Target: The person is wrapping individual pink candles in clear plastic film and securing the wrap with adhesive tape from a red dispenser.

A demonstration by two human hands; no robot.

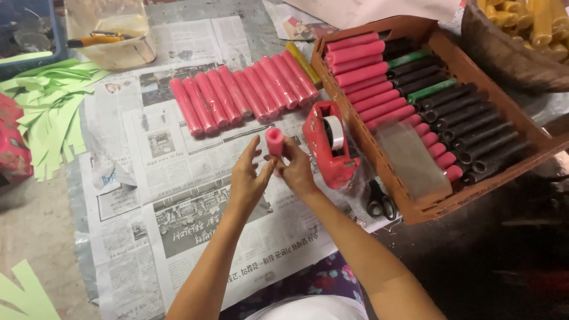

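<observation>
A pink wrapped tube (274,142) stands on end between my two hands above the newspaper (195,219). My left hand (249,178) grips its lower left side, index finger raised. My right hand (296,168) holds its right side. Just to the right sits a red tape dispenser (328,145) with a roll of clear tape. Behind my hands a row of several finished pink tubes (237,98) lies on the paper, with one yellow tube (303,62) at its right end.
A brown tray (427,204) at right holds pink, black and green tubes. Black scissors (380,201) lie by its near corner. Green paper strips (50,115) lie at left, a plastic tub (109,32) at the back, a basket of yellow tubes (521,35) at top right.
</observation>
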